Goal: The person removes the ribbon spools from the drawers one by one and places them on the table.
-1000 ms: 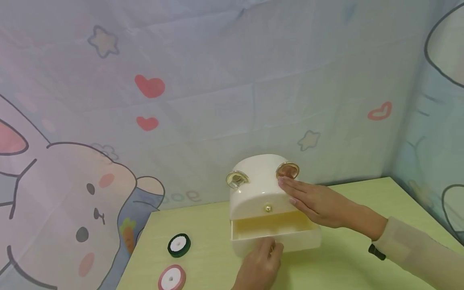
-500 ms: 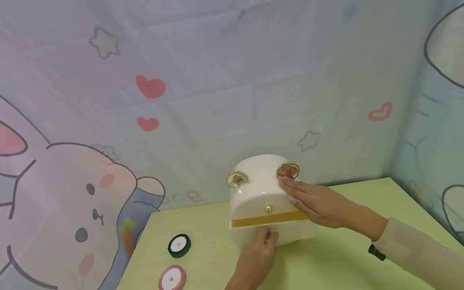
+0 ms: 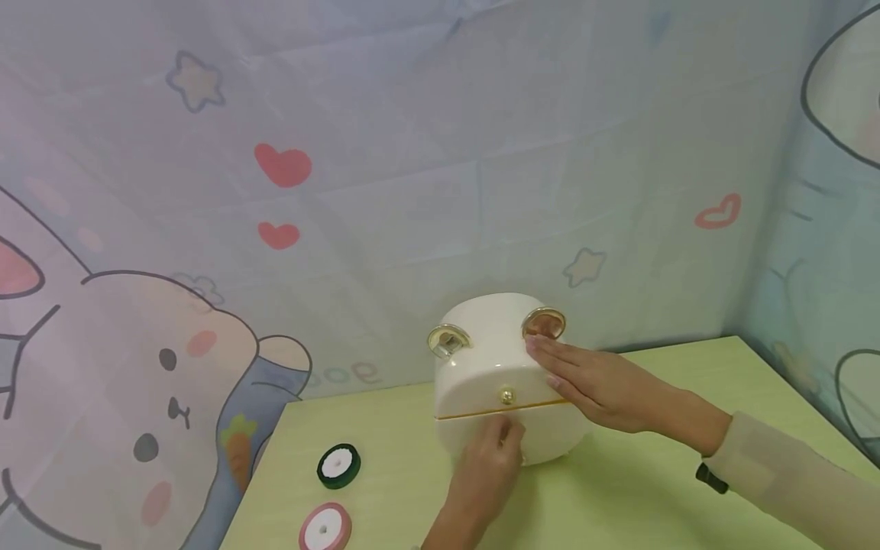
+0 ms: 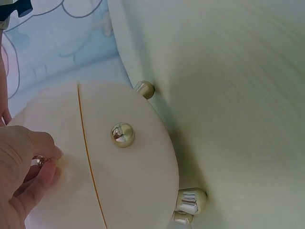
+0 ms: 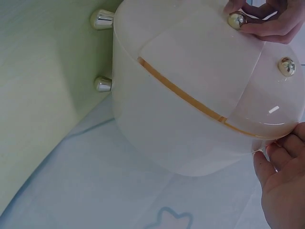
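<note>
Fingers (image 3: 493, 434) of the left hand (image 3: 485, 473), stretched forward, pinch the drawer knob (image 5: 237, 20) of the white box (image 3: 491, 313) near the worktop's (image 3: 687, 374) far edge, and I see the right hand (image 3: 605, 388), slanted inward, resting straight-fingered against one gold ear (image 3: 544, 322).

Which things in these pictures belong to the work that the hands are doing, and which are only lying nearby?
Belong to the work:
white box, touched by the right hand
front drawer, shut or nearly so
drawer knob, pinched by the left hand

Only lying nearby:
dark green roll, untouched
pink roll, untouched
</note>
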The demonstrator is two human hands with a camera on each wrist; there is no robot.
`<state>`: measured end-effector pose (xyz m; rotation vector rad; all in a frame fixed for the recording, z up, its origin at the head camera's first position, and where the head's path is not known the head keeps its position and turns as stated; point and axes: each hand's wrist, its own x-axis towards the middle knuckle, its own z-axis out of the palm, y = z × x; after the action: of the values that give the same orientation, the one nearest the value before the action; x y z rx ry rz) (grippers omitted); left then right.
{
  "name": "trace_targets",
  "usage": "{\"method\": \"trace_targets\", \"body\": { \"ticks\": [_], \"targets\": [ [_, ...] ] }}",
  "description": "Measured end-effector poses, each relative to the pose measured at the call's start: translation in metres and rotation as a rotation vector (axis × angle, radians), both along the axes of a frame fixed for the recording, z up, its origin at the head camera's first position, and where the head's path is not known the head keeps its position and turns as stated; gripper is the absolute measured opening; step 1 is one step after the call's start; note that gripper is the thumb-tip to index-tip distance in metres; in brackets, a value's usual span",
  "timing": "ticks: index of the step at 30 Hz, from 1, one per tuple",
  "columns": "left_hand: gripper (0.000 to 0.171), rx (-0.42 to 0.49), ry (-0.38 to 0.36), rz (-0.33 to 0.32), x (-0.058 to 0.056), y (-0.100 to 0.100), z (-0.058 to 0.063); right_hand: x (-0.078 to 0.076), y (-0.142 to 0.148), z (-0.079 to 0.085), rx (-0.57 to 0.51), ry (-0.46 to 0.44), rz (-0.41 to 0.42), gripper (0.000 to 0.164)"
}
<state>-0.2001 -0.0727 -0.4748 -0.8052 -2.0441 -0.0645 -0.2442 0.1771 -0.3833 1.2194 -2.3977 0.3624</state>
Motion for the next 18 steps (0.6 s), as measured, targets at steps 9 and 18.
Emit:
{"method": "trace_targets", "body": {
  "ticks": [9, 18],
  "targets": [
    [0.033, 0.004, -0.003, 0.003, -0.0058, -0.001, 0.0004, -0.0017, 0.0, -0.0032, -0.012, 0.025, 0.002, 0.054],
    [0.032, -0.006, 0.005, 0.008, -0.0072, -0.0009, 0.0006, -0.0013, -0.0004, -0.002, -0.01, 0.014, -0.003, 0.053]
  ]
}}
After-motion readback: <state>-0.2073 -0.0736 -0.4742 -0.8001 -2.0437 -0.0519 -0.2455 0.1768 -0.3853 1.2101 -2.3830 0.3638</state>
